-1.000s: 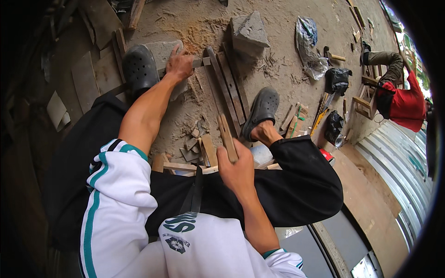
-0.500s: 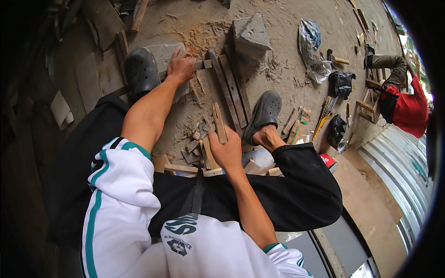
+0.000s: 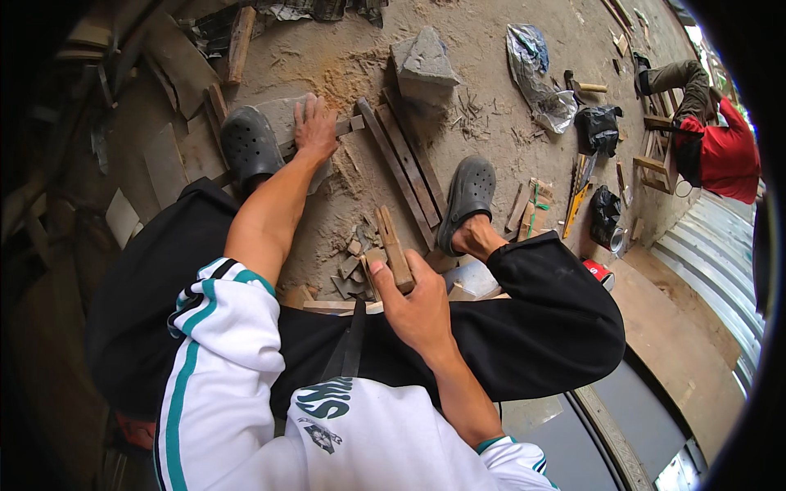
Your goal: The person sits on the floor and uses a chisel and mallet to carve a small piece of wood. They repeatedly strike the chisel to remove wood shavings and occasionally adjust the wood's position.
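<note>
My left hand (image 3: 315,129) lies over a wooden strip (image 3: 350,125) on a pale concrete block (image 3: 282,110), its fingers stretched forward. My left foot, in a dark clog (image 3: 250,143), rests beside that hand at the block's left side. Closer to my lap, my right hand (image 3: 416,307) holds a short, slotted piece of wood (image 3: 395,250) between thumb and fingers. The slotted end points away from me. Part of the strip is hidden under my left hand.
Long wooden bars (image 3: 401,168) lie between my feet, near a rough concrete chunk (image 3: 426,65). Wood offcuts (image 3: 352,266) are piled before my lap. To the right are a hammer (image 3: 588,87), a handsaw (image 3: 577,196), black bags (image 3: 599,129) and a person in red (image 3: 725,159).
My right hand has come nearer my lap with the slotted wood and turned, showing more of its thumb. My left hand's fingers have straightened over the strip. The whole view has shifted slightly.
</note>
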`<state>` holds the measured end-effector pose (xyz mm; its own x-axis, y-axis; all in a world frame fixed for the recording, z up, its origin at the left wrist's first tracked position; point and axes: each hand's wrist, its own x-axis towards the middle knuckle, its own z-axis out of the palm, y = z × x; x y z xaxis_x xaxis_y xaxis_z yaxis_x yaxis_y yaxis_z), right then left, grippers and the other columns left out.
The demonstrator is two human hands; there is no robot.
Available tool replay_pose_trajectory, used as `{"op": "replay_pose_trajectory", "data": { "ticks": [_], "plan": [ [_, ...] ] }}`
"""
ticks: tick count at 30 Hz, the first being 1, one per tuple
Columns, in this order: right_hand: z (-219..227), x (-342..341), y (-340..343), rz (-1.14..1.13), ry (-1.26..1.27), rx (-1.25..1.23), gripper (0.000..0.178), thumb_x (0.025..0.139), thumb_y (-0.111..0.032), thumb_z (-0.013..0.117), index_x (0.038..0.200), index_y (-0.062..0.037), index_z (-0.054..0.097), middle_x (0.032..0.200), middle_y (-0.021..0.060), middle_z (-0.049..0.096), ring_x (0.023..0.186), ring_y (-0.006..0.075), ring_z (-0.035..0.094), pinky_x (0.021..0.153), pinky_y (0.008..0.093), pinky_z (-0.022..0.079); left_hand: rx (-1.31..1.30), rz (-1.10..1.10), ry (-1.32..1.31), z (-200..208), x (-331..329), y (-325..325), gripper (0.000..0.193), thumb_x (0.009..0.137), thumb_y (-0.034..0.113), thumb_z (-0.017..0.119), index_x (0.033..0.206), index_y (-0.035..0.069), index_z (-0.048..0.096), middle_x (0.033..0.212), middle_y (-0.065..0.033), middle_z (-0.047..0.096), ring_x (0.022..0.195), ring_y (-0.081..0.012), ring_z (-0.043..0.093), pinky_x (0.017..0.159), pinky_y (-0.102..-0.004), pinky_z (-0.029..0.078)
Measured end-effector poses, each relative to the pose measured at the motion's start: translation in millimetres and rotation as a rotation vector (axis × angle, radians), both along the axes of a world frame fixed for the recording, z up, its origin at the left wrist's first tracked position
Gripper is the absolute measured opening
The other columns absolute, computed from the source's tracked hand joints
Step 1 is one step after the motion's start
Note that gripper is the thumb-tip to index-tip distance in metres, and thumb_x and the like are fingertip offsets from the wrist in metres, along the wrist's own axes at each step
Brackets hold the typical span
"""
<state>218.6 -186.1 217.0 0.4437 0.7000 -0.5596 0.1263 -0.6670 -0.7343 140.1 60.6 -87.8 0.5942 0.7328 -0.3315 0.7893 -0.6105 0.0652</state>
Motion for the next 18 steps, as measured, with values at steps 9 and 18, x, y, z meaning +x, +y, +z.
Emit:
{"op": "replay_pose_trajectory", "data": {
  "ticks": [9, 18],
  "plan": [
    [39, 16, -48, -0.094, -0.095, 0.117, 0.03, 0.092, -0.027, 0.068, 0.081, -0.0009, 0.056, 0.059, 0.009, 0.053, 0.053, 0.0136, 0.049, 0.052, 0.0323, 0.041, -0.08, 0.013, 0.161, 36, 8, -43, 0.091, 0.092, 0.034, 0.057, 0.155, 0.003, 0.0, 0.161, -0.0223, 0.001, 0.149, -0.0386, -0.001, 0.12, -0.0515, 0.003],
    [2, 42, -73, -0.191, -0.072, 0.091, 0.027, 0.091, -0.025, 0.067, 0.084, -0.0006, 0.059, 0.065, 0.0043, 0.054, 0.059, 0.0123, 0.048, 0.056, 0.0312, 0.041, -0.138, -0.497, -0.392, 16, -2, -107, 0.055, 0.087, 0.028, 0.062, 0.137, 0.009, 0.048, 0.15, -0.0149, 0.039, 0.142, -0.0299, 0.032, 0.118, -0.0438, 0.024]
  ]
}}
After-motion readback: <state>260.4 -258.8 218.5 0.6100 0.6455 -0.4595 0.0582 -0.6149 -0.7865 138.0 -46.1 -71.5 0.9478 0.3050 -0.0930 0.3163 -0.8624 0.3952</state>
